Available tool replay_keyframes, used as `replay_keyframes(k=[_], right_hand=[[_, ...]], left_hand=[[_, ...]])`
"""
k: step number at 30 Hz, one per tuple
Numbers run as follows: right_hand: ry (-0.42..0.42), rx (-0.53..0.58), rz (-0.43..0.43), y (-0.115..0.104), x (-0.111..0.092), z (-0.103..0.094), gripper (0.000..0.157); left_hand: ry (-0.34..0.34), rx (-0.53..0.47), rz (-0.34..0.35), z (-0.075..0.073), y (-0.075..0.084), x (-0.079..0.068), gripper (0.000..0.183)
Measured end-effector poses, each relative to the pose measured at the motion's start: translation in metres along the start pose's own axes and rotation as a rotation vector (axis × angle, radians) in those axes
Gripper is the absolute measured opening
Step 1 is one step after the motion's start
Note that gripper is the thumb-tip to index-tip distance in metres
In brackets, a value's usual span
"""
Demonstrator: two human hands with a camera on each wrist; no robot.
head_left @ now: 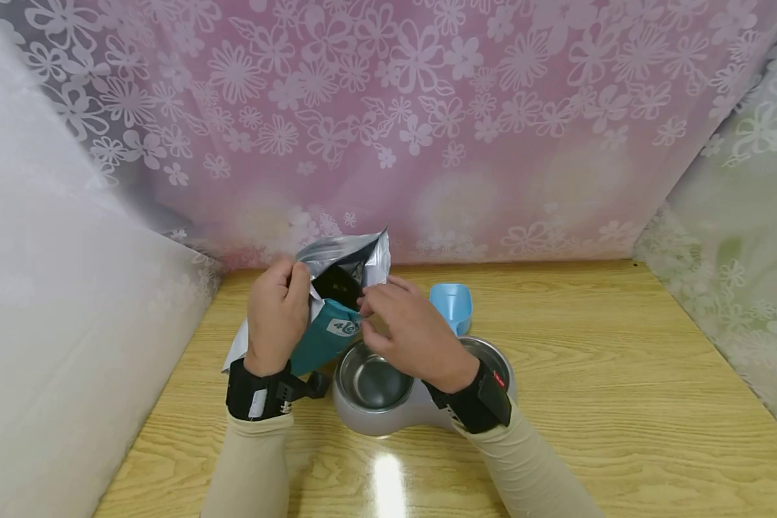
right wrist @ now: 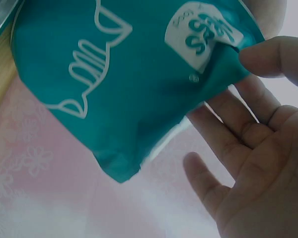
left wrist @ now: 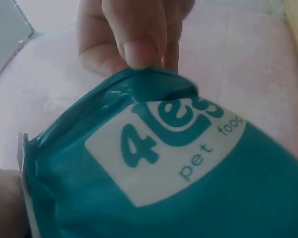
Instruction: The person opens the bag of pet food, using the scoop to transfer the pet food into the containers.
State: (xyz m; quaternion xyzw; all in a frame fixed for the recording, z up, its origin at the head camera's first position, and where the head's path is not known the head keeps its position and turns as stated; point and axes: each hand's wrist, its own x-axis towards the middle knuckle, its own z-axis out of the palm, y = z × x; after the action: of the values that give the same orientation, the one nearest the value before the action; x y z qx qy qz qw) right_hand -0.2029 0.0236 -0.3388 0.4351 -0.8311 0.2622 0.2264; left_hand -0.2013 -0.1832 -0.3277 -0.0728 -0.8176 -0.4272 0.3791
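Observation:
A teal pet food bag [head_left: 320, 338] with a silver lining stands tilted at the left of the table, its mouth gaping and dark inside. My left hand [head_left: 277, 316] grips the left edge of that mouth. With thumb and fingers my right hand [head_left: 421, 334] pinches the front rim; in the right wrist view the thumb [right wrist: 273, 58] lies on the printed side and the fingertips go behind the rim. The label on the bag [left wrist: 164, 148] reads "4Legs pet food". What lies deep in the bag is hard to make out.
Below the right hand stands a grey double pet bowl [head_left: 378, 424] with steel basins, its right part partly covered by the wrist. Behind it lies a light blue scoop [head_left: 452, 306]. A patterned pink curtain [head_left: 427, 144] closes off the table's back, with a white sheet [head_left: 71, 302] at left.

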Motion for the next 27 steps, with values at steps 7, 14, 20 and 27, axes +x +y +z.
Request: replay_keyframes(k=[7,14,20,27], right_hand=[[-0.060,0.024,0.068,0.000,-0.003,-0.001,0.008],[-0.073,0.026,0.070,0.000,-0.001,0.002,0.021],[-0.120,0.006,0.037,0.005,0.000,0.004,0.032],[-0.167,0.036,0.032,0.005,-0.001,0.013,0.058]], left_hand=[[0.095,0.004,0.033,-0.003,-0.005,0.003,0.044],[0.100,0.031,0.060,-0.004,-0.008,0.004,0.043],[-0.154,0.076,0.092,-0.014,-0.003,0.003,0.044],[-0.462,0.078,0.082,-0.023,0.005,-0.001,0.041]])
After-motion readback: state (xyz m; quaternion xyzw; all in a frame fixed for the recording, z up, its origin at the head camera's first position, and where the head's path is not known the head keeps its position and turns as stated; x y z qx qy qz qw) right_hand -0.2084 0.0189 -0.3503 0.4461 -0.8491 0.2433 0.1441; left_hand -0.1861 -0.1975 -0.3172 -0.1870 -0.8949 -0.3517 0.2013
